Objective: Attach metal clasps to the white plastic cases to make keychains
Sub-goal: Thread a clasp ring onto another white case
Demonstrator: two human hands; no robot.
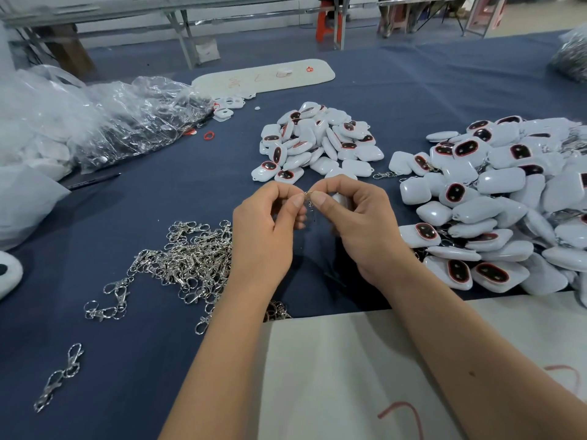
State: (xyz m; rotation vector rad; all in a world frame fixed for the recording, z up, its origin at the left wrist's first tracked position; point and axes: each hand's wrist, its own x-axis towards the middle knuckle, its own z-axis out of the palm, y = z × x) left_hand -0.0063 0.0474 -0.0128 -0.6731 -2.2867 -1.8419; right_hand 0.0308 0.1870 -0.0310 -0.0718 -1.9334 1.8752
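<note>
At far left we see crumpled clear plastic bags (104, 122) on the dark blue table cloth (143, 192). Nearer us lies a tangled heap of silver metal clasps (187, 262), with a few strays toward the near-left edge. Our left hand (266, 230) is raised just above the cloth, forearm reaching in from below, fingers curled, thumb and forefinger pinching one small clasp (309, 200). Our right hand (359, 223) meets it from the other side, its thumb tip touching the same clasp, while its curled fingers hold a white plastic case (339, 198), mostly hidden behind them. Beyond the hands sits a small pile of white cases (317, 144). At right spreads a larger pile of cases (495, 204), some showing clasps among them. A pale sheet (349, 376) lies under our right forearm.
</note>
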